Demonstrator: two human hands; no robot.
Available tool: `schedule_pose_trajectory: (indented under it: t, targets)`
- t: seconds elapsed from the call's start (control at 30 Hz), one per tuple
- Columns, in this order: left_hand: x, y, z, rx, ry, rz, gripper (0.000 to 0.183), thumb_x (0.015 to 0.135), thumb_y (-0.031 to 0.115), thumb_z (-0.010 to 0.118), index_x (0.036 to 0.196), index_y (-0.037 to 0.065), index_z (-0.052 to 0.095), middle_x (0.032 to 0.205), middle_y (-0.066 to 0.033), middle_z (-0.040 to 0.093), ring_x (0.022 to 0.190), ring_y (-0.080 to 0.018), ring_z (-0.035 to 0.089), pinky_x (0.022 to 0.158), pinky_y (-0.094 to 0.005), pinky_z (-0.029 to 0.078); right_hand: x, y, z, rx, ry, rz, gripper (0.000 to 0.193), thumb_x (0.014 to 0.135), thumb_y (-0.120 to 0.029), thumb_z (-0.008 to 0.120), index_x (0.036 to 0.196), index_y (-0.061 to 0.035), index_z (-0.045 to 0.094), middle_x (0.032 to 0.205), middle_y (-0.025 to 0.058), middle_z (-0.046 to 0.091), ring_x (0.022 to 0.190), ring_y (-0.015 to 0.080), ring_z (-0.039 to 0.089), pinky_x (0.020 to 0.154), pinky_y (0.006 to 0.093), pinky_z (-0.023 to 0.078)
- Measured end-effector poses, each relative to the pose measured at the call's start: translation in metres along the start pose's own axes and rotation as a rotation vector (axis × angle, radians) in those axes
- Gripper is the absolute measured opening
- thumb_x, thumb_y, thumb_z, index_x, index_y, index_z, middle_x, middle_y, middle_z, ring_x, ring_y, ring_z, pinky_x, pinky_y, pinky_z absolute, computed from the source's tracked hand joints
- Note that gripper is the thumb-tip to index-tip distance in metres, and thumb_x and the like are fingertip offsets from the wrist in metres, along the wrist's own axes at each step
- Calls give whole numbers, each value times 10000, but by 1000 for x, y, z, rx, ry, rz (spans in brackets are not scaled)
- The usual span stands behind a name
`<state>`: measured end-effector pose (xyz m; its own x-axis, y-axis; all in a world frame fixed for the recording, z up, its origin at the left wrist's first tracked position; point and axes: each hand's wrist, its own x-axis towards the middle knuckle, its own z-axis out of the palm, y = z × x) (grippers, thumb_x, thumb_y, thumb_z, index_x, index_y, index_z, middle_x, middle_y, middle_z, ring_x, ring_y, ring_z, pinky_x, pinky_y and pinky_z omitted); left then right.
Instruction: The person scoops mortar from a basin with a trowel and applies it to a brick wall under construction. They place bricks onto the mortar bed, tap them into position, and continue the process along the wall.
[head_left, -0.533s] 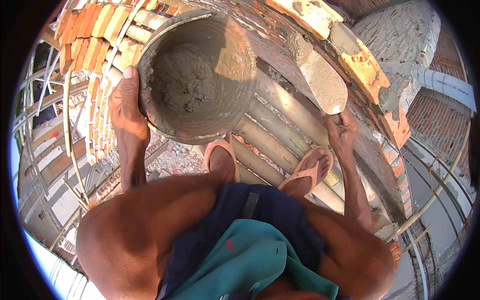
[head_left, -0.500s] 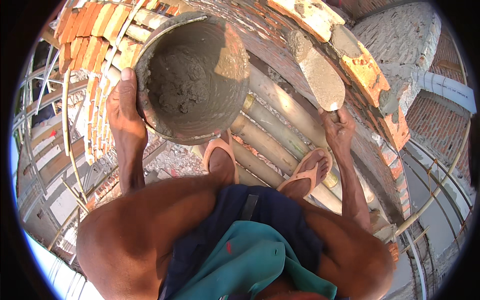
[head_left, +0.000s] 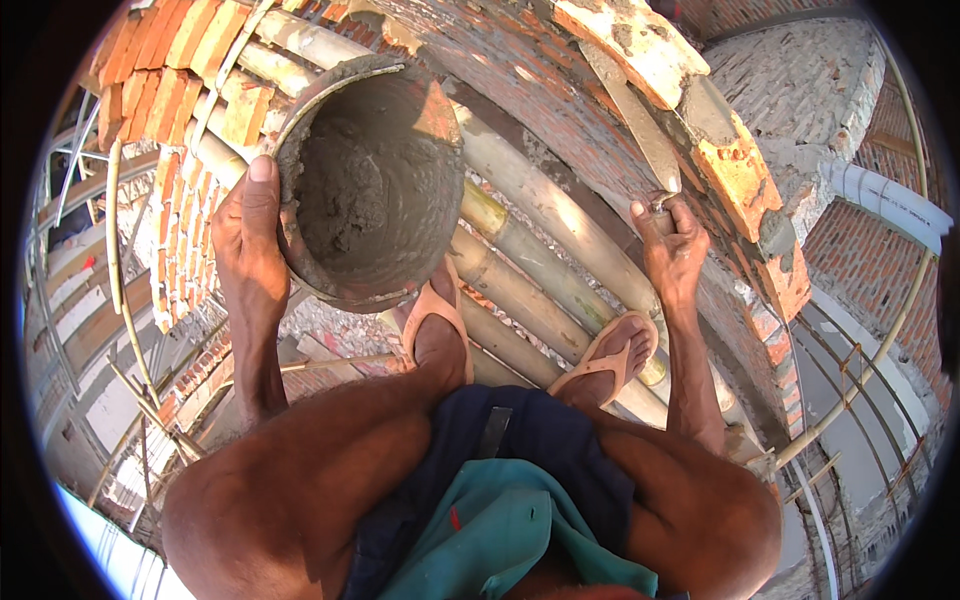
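A round metal bucket [head_left: 370, 185], its inside coated in wet grey mortar [head_left: 345, 195], sits tilted toward the viewer near the upper left of the scaffold platform. One left hand [head_left: 250, 245] is clamped on the bucket's left rim, the thumb pointing up along the outer edge and the fingers hidden behind the wall of the bucket. The bucket leans over a row of bamboo poles [head_left: 545, 215]; about four thick poles lie side by side, running diagonally from upper left to lower right, forming the platform.

One right hand [head_left: 672, 250] is closed around the handle of a single trowel [head_left: 632, 115]. The trowel's long pointed blade, smeared with mortar, reaches up and lies against the top of a brick wall [head_left: 560, 90] that curves along the far edge of the poles. On the wall's top course sit two orange bricks [head_left: 740, 170] patched with grey mortar, just beside the blade on its right.

Two feet in tan flip-flops stand on the poles: the left foot [head_left: 435, 330] directly under the bucket's lower rim, the right foot [head_left: 610, 355] below the trowel hand. The person crouches, both bare knees spread wide, wearing dark blue shorts [head_left: 520, 440] and a teal cloth [head_left: 500, 530].

At the upper left, beyond the bucket, a stack of orange bricks [head_left: 170, 60] rests at the platform's end. Far below lie other buildings and rubble.
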<state>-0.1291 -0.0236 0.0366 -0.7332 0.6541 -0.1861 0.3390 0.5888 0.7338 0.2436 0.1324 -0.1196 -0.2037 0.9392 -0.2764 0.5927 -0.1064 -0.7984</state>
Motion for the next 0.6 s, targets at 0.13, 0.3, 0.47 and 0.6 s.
schedule_pose_trajectory:
  t: [0.13,0.3,0.47,0.6]
  targets:
    - [1,2,0,17,-37,2,561,1110,532,470,814,78,615,675,54,471,622,-60,377,573,-277,270,0,8,8,-78,133,-245,338,928,-300,824,897,7,685,700,61,573,646,189,516,634,361,462]
    - [-4,15,8,-21,-61,13,524,1120,482,479,829,68,617,692,51,456,661,-73,379,608,-282,285,19,-24,24,-170,-46,-175,354,913,-318,821,998,16,742,782,130,699,659,243,594,675,417,499]
    - [-6,20,13,-47,-58,49,464,1128,429,481,1164,3,660,774,34,556,717,-70,438,661,-262,347,27,-43,16,-59,-132,132,343,905,-274,818,1051,30,758,689,74,683,653,135,564,651,355,481]
    - [-5,14,10,-60,-51,11,512,1124,463,471,830,74,625,683,61,455,643,-64,373,590,-272,279,12,-27,-11,107,-109,190,316,917,-262,821,1052,17,756,677,-24,592,635,88,474,603,297,408]
